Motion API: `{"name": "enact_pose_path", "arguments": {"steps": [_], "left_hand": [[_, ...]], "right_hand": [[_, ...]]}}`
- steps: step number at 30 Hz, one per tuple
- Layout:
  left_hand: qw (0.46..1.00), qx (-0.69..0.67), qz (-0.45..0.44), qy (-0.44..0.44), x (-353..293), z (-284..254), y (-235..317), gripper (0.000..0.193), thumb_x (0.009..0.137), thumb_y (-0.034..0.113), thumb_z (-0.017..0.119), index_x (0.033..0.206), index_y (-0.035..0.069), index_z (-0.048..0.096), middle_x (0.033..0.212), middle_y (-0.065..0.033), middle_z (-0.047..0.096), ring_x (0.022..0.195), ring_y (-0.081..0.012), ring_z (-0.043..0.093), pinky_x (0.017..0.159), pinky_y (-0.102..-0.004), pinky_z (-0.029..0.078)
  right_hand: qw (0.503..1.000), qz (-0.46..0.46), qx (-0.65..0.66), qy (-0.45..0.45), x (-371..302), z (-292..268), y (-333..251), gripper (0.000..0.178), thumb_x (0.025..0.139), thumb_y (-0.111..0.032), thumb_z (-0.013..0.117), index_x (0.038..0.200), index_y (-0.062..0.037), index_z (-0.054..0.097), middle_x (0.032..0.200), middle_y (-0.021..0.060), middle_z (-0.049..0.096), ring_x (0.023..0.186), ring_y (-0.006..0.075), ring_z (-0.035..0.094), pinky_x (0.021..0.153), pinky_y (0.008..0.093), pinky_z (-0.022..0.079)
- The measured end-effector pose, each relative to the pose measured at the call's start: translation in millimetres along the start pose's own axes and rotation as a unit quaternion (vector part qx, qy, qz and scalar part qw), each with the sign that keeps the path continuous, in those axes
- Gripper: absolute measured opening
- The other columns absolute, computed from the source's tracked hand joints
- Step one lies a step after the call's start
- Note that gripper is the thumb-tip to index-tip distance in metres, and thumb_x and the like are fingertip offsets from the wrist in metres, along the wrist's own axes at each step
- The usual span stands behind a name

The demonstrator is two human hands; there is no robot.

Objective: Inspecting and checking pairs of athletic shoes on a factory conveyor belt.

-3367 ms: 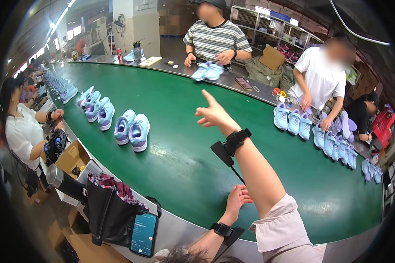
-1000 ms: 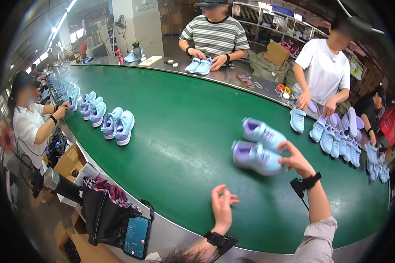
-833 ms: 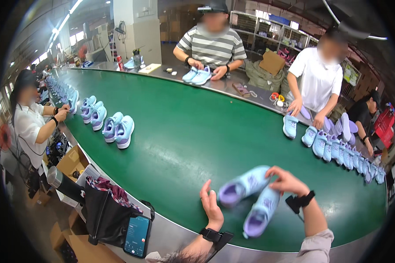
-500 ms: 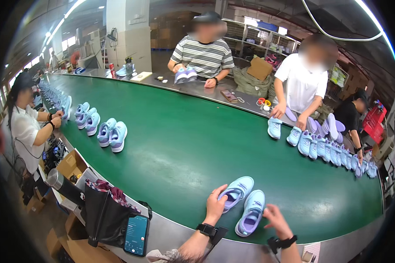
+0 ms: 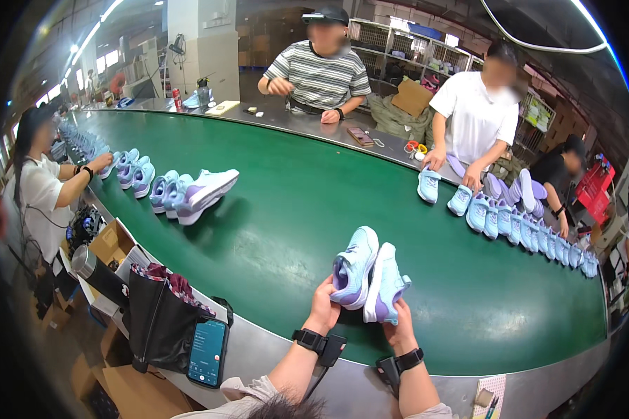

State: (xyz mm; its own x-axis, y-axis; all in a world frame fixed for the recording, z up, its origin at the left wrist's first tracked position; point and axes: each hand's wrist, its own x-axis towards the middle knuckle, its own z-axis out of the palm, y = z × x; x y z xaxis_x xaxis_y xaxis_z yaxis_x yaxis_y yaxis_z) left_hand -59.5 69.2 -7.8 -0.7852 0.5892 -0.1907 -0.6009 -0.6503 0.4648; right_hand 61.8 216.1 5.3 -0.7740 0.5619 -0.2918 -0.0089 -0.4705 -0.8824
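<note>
Now the right hand [image 5: 401, 327], free a moment ago, grips one pale-blue shoe [image 5: 386, 288] while the left hand [image 5: 323, 307] grasps its mate [image 5: 357, 265], so both are in hand

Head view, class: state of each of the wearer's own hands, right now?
Left hand: closed, holding the left-side blue shoe.
Right hand: closed, holding the right-side blue shoe.
</note>
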Motion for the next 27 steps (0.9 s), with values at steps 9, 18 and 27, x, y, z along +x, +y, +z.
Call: {"name": "enact_pose_path", "arguments": {"steps": [9,18,27], "left_hand": [[0.984,0.035,-0.142,-0.1,-9.7,21.4,-2.4,0.064,0.085,0.017,0.04,0.147,0.017,0.026,0.138,-0.0097,0.044,0.129,-0.0269,0.042,0.105,-0.0488,0.036],[0.958,0.228,0.163,-0.06,-6.1,20.5,-7.9,0.079,0.07,-0.007,0.053,0.143,0.015,0.034,0.13,-0.0104,0.044,0.12,-0.0288,0.045,0.104,-0.0375,0.034],[0.796,0.481,0.362,0.06,-8.4,20.4,-12.9,0.084,0.068,-0.008,0.062,0.143,0.014,0.032,0.124,-0.0119,0.043,0.119,-0.0271,0.039,0.103,-0.0387,0.031]], "right_hand": [[0.968,0.111,0.183,-0.132,5.9,-38.7,-4.9,0.039,0.096,-0.031,0.039,0.127,-0.01,0.048,0.099,0.0017,0.064,0.08,0.0162,0.062,0.052,0.027,0.047],[0.985,-0.117,-0.098,-0.081,-6.3,6.6,-33.7,0.076,0.082,-0.009,0.06,0.147,-0.0215,0.023,0.128,0.0082,0.047,0.104,0.0164,0.055,0.071,0.0282,0.053],[0.954,-0.247,-0.169,-0.028,8.6,-7.1,-18.0,0.082,0.075,-0.009,0.072,0.144,-0.0071,0.028,0.137,0.0131,0.041,0.112,0.0206,0.049,0.089,0.0343,0.047]]}}
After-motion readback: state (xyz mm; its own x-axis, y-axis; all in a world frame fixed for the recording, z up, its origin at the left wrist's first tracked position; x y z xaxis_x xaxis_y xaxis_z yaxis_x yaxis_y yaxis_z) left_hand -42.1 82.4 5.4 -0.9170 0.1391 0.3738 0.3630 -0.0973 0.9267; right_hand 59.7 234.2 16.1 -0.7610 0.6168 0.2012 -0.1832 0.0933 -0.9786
